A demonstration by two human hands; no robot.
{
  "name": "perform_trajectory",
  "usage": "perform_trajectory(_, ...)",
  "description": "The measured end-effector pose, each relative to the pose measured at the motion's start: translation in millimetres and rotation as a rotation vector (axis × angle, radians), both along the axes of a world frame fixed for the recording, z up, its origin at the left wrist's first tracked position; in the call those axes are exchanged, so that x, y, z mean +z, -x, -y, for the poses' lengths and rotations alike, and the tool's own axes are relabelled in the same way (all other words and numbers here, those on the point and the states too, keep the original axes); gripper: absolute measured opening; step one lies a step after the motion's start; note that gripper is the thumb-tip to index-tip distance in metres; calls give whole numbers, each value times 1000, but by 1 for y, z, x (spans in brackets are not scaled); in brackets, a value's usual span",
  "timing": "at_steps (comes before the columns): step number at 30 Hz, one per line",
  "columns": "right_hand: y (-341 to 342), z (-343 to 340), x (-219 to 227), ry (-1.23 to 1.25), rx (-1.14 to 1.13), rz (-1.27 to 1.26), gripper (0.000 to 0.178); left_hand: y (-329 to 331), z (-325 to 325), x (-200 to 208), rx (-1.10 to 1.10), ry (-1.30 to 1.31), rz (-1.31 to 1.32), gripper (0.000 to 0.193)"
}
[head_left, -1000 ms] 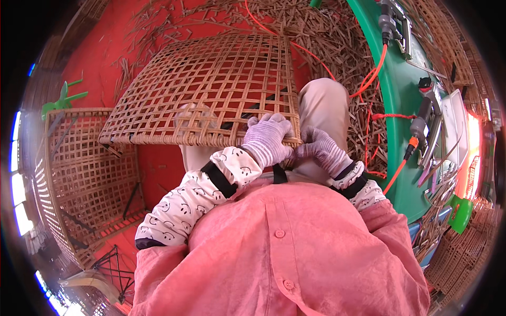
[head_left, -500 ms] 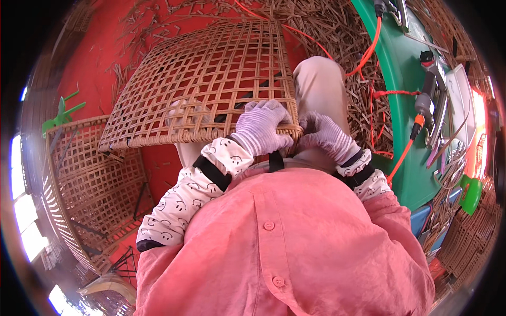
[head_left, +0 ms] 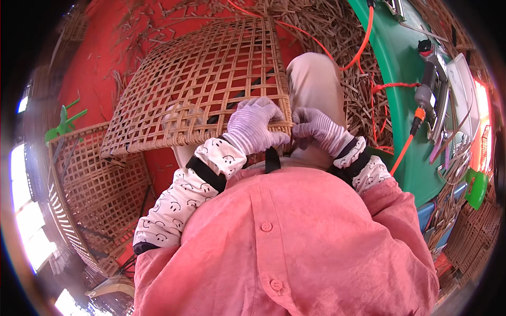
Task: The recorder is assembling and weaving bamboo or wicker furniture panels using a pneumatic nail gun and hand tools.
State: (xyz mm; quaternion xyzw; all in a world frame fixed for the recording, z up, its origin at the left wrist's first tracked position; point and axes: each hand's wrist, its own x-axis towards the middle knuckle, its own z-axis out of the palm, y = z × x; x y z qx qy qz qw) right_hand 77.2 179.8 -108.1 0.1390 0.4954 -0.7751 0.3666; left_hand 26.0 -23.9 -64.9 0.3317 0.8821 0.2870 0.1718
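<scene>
A woven rattan panel (head_left: 195,79) with an open square lattice and a wrapped border lies tilted across my lap. My left hand (head_left: 255,125), in a striped purple-grey glove, is closed over its near edge by the right corner, fingers on top of the lattice and thumb at the rim. Against that same corner, my gloved right hand (head_left: 320,130) has its bent fingers closed at the side border. Its fingertips are partly hidden, so any small strip between them cannot be made out. Under the panel, dark frame bars show through the gaps.
A second woven rattan piece (head_left: 100,189) stands at the left beside a green plastic item (head_left: 66,124). Cut rattan scraps (head_left: 363,100) cover the red floor ahead. On the right, a green table (head_left: 406,68) bears a grey air tool (head_left: 426,89) with an orange hose (head_left: 403,152).
The panel's near right corner and both hands have shifted slightly left. My right hand's fingers have come up from below the corner to its side border.
</scene>
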Motion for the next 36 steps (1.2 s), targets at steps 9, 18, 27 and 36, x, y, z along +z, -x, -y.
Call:
perform_trajectory(9,-26,13,44,-230,-91,-486,19,-16,-1,-6,-93,-55,-98,35)
perform_trajectory(18,-44,20,35,-793,37,-583,42,-20,5,-3,80,-46,-57,33)
perform_trajectory(27,-30,10,17,-624,76,-620,26,-10,-11,-9,78,55,66,31)
perform_trajectory(36,-24,33,37,-812,111,-905,49,-28,80,17,243,94,-370,53)
